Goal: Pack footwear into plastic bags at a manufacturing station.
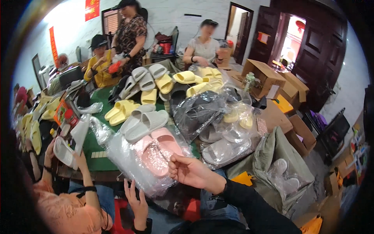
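A pair of pink slippers in clear plastic lies at the near edge of the table. My right hand is at their right side, fingers curled and thumb and fingertips pinched together. Whether plastic film is in that pinch is hidden. Below the slippers, a stack of clear plastic bags spreads left and forward. My left hand is raised just off the table edge near these bags, fingers spread, holding nothing. Grey slippers rest just beyond the pink pair, partly over it.
Yellow slippers and more grey pairs pile up on the green tabletop. Bagged slippers lie to the right, beside a grey-green sack and cardboard boxes. At left, a person in orange holds a pale slipper. Several others work across the table.
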The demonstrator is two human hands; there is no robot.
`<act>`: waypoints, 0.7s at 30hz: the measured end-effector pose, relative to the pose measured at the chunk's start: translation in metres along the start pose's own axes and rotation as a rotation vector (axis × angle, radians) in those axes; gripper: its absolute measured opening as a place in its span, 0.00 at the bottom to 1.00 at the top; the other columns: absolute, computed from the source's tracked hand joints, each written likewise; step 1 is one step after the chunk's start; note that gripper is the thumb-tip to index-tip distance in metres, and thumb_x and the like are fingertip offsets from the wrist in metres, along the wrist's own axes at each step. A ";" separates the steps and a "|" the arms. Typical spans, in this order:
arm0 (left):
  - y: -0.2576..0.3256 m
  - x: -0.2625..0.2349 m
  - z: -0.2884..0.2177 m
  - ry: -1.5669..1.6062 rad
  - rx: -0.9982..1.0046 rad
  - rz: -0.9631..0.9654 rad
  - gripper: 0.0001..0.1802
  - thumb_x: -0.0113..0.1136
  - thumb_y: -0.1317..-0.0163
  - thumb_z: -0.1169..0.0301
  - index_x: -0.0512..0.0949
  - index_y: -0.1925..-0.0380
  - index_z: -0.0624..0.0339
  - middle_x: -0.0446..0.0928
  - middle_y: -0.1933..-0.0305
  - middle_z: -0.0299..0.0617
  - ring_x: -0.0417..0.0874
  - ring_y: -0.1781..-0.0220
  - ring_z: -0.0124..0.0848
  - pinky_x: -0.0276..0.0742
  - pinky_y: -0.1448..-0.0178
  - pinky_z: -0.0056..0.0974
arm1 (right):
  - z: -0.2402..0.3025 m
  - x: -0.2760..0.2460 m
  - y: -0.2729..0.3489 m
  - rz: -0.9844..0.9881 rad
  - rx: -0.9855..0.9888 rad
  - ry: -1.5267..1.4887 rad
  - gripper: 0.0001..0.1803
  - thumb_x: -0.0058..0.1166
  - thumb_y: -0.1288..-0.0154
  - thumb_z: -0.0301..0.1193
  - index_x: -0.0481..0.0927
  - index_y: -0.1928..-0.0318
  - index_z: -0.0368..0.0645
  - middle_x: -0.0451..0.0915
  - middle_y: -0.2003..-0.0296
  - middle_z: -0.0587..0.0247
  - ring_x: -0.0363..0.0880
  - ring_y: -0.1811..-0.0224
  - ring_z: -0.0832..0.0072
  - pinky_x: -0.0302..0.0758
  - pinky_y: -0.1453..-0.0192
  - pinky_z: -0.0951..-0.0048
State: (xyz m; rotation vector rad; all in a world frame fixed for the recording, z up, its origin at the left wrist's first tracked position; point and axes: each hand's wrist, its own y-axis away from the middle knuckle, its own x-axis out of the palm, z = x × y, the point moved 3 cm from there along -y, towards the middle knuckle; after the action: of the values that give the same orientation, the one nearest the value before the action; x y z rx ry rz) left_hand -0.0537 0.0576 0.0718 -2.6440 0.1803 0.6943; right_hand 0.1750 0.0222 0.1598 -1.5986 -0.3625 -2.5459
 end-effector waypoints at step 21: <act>0.016 -0.016 -0.030 -0.078 0.073 -0.053 0.25 0.48 0.32 0.70 0.65 0.36 0.62 0.52 0.26 0.54 0.51 0.25 0.47 0.45 0.25 0.46 | 0.129 0.015 0.060 0.318 -0.674 -0.017 0.21 0.44 0.27 0.36 0.68 0.35 0.57 0.72 0.43 0.66 0.70 0.47 0.71 0.68 0.42 0.65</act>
State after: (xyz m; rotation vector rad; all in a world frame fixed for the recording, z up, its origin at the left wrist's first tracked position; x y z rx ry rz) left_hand -0.0578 0.0309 0.0983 -2.5383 0.1112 0.7573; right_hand 0.2942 -0.0015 0.2358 -1.6723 0.7706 -2.5237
